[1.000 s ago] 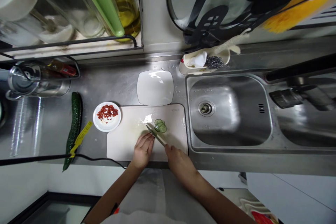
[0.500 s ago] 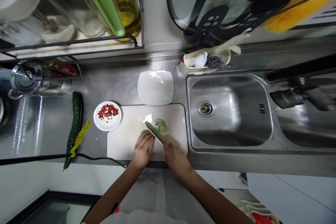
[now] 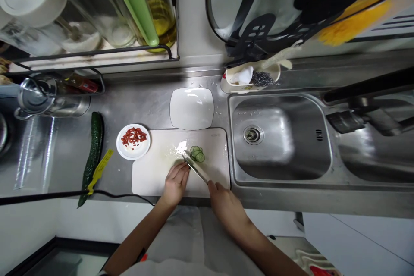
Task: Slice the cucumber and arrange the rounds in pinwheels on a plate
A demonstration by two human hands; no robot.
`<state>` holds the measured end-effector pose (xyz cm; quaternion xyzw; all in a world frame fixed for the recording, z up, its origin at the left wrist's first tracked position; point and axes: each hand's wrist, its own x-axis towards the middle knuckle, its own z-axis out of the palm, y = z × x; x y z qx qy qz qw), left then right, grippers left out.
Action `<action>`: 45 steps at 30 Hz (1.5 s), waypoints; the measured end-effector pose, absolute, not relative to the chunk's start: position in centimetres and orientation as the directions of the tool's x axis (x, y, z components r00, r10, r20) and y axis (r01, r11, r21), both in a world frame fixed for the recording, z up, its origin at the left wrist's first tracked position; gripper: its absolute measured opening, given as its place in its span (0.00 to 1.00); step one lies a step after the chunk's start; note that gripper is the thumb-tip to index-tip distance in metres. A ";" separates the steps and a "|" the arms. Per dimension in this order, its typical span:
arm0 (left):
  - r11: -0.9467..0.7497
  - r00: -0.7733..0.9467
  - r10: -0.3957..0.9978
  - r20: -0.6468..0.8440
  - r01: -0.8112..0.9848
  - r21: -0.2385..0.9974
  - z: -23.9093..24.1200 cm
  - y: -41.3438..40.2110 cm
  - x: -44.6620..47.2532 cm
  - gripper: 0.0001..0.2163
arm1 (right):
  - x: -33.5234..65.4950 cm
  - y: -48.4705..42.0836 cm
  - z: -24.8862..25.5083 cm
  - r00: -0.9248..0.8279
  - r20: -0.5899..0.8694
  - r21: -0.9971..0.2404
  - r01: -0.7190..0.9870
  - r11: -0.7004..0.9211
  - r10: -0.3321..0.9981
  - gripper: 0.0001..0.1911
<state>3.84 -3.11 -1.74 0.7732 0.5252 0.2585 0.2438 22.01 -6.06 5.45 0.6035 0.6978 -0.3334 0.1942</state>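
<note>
My right hand (image 3: 226,202) is closed round the handle of a kitchen knife (image 3: 196,169), whose blade points up and left over the white cutting board (image 3: 152,177). Beside the blade, my left hand (image 3: 175,184) rests on the board with curled fingers. They press on a piece of cucumber that is almost wholly hidden, with only a dark bit showing at the fingertips. Several thin cucumber slices (image 3: 197,154) lie overlapped just right of the blade.
A white plate (image 3: 192,110) sits behind the board. A small dish (image 3: 134,153) of red dried berries touches the board's left corner. Farther left lies a whole cucumber (image 3: 93,155) with a yellow tag (image 3: 101,170). The steel sink (image 3: 284,138) is at right; a black cable (image 3: 119,195) crosses the front edge.
My right hand has drawn the knife back a little, down and to the right. My left hand stays almost in place, and the slices look the same.
</note>
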 end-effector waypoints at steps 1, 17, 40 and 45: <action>-0.331 0.316 0.938 0.145 0.687 0.647 -1.7 -3.1 3.8 0.11 | 22.1 -6.2 5.8 -0.197 -0.684 -0.233 0.971 0.046 0.702 0.14; -0.355 0.333 0.929 0.160 0.689 0.632 -1.8 -3.1 3.8 0.10 | 22.6 -7.1 7.1 -0.207 -0.764 -0.289 0.957 -0.037 0.612 0.19; -0.369 0.348 0.924 0.159 0.699 0.613 -1.7 -2.9 3.8 0.11 | 22.3 -5.5 6.9 -0.228 -0.764 -0.275 0.961 0.014 0.603 0.19; -0.362 0.341 0.927 0.157 0.698 0.618 -1.6 -2.8 3.8 0.11 | 22.1 -5.4 6.5 -0.234 -0.748 -0.279 0.960 0.025 0.621 0.19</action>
